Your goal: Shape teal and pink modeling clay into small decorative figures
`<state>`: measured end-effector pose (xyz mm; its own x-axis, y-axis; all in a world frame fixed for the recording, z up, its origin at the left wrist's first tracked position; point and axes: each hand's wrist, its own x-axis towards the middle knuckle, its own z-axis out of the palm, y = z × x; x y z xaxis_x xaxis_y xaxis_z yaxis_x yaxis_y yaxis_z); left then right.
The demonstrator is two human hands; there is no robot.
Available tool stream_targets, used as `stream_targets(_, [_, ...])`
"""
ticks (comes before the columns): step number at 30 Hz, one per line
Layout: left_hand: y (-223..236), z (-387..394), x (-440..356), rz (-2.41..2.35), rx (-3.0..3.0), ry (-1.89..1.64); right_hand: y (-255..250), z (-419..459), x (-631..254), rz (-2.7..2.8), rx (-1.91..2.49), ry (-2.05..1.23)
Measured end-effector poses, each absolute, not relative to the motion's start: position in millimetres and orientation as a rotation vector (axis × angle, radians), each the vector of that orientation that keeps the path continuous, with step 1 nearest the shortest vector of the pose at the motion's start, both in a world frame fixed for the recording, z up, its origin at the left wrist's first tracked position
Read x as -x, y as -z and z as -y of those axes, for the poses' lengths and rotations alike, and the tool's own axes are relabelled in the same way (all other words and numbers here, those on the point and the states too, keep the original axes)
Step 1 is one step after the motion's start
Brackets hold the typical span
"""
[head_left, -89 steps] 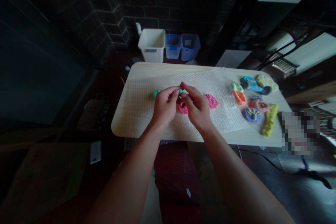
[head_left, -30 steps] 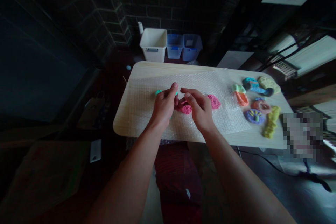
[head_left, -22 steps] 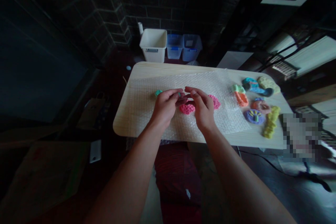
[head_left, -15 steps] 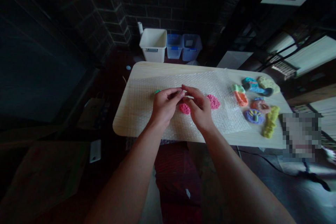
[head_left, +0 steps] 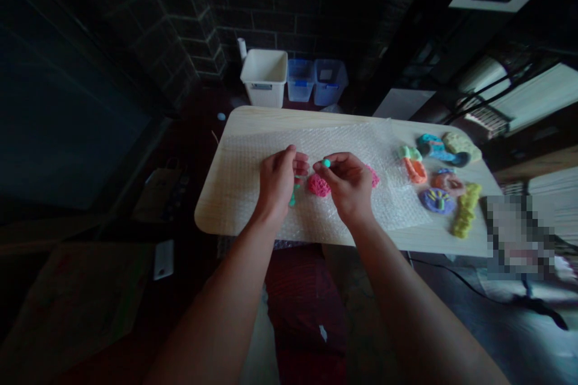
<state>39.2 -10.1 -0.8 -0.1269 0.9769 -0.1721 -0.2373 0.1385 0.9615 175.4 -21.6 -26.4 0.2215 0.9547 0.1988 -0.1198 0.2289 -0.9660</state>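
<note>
I've got the R hand point(head_left: 353, 186) on the cam, thumb and index clamped on a small green ball point(head_left: 326, 163), held at the fingertips over the bubble wrap point(head_left: 244, 186). My L hand point(head_left: 277, 179) is just left of that grip, apart from it, thumb up and clear of the half-curled fingers.

Btwn the two hands, a bit nearer me than the ball, I see a pink lump point(head_left: 319, 185) on the wrap. Another pink piece point(head_left: 374, 176) pokes out just right of the R hand, mostly hidden by it. Green bits point(head_left: 293, 195) lie left of the grip, right by the L wrist, partly covered; can't tell their full shape.

Well off to the grip's R, on the table point(head_left: 208, 210): an orange-and-mint piece point(head_left: 413, 165), then a purple disc point(head_left: 437, 200) w/ yellow marks, then a yellow strip point(head_left: 467, 210). Fwd of the grip, past the far edge: white bin point(head_left: 264, 87).
</note>
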Motion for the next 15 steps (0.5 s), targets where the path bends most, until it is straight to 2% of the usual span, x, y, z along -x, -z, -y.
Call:
stream_targets(7, [0,11,-39,-1.246,-0.893,-1.320,19,24,-174,1.045,1.109,-1.136])
stream_targets(15, [0,11,-40,-1.233,-0.906,-1.287,37,16,-179,1.026,0.961,-1.272])
